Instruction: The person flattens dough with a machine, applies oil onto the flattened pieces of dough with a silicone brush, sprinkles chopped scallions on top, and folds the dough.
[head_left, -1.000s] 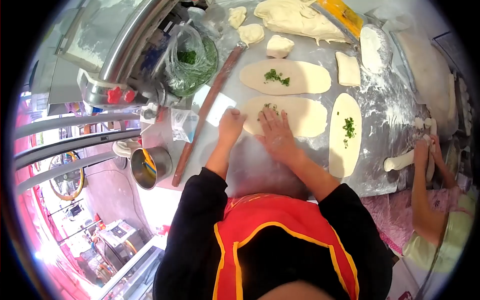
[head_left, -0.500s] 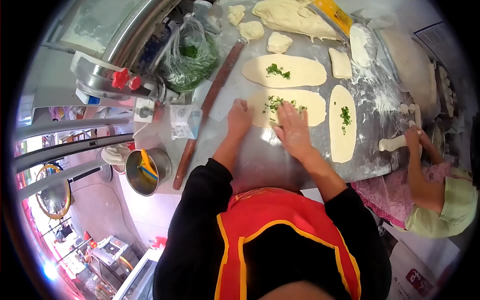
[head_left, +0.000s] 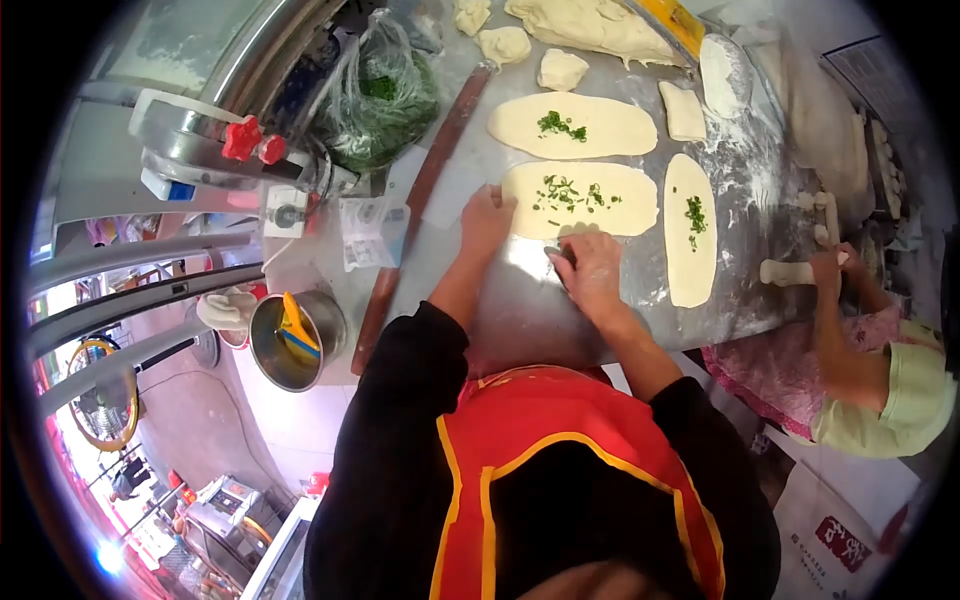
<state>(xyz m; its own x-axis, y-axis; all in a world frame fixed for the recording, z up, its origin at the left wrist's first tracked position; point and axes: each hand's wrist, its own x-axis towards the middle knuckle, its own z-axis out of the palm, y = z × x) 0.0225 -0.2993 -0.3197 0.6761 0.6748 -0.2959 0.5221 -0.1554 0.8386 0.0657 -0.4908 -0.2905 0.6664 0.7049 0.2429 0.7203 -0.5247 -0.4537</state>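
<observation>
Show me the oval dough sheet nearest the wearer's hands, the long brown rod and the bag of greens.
Oval dough sheet (head_left: 636, 196): head view, bare right end.
Long brown rod (head_left: 427, 187): head view, about mid-length.
Bag of greens (head_left: 382, 115): head view, clear plastic side.

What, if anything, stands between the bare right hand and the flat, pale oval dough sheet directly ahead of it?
Nothing visible. The right hand is at the near edge of the dough sheet; contact isn't clear. The long, reddish-brown rod lies aside, beyond the bare left hand.

The top edge crops the large dough mass (head_left: 600, 28); the right hand (head_left: 590, 270) hides most of its fingertips (they curl under).
</observation>
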